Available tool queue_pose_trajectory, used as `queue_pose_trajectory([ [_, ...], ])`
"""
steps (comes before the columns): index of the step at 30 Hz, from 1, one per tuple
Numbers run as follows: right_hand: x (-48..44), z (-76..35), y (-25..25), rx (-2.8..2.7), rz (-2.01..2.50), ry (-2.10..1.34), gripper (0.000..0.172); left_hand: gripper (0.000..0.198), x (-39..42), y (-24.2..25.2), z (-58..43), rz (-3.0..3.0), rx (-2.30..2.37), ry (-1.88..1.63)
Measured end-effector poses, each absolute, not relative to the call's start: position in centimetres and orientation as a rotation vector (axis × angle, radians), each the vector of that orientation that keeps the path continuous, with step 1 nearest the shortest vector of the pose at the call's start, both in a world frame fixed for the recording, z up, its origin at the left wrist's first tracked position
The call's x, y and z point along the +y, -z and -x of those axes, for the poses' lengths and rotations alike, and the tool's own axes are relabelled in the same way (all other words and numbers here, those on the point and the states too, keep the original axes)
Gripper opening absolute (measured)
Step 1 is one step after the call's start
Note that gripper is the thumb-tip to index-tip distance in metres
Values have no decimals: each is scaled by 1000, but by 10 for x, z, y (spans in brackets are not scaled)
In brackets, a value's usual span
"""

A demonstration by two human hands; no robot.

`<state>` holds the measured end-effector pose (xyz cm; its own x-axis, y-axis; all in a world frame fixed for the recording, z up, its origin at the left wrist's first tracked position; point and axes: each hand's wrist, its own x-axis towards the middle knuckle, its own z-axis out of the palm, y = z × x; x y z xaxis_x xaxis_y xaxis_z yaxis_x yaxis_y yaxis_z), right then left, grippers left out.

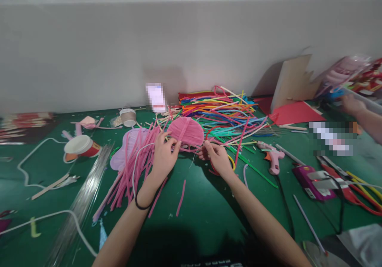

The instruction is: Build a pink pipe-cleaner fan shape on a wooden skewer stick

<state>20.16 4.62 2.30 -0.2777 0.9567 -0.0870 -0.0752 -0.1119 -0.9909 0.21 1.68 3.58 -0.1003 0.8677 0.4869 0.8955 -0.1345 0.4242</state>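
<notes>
A round pink piece [188, 131], made of pipe cleaners laid side by side with a band across the middle, is tilted up in front of me. My left hand [165, 155] grips its lower left edge between thumb and fingers. At its lower right edge, my right hand [216, 155] is closed in a pinch; what sits between those fingertips is too small to make out. A thin pale strand [193, 160] hangs between the hands. Loose pink pipe cleaners [119, 191] lie under and beside my left hand, partly over a lilac padded shape [117, 161].
Behind is a heap of coloured pipe cleaners [221, 108]. A pink glue gun [271, 157], purple box [313, 183] and scissors [364, 197] lie right. Left are a paper cup [80, 145], thin wires [86, 197] and a white cable [74, 219]. Another person's hand [353, 106] reaches in far right.
</notes>
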Motion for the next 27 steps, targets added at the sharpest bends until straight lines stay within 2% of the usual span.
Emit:
queue_pose_trajectory([
  [6, 37, -199, -23, -1407, 1096, -1491, 35, 23, 16, -37, -2, 2082, -2016, 1053],
  [17, 43, -202, -24, -1357, 1117, -1416, 32, 25, 16, -40, -5, 2122, -2037, 1107],
  [24, 33, -201, -24, -1305, 1079, -1689, 29, 36, -22, -36, 6, 2305, -2194, 1026],
  [27, 24, -206, -14, -1334, 1210, -1777, 26, 31, -47, -26, 22, 2437, -2225, 955],
])
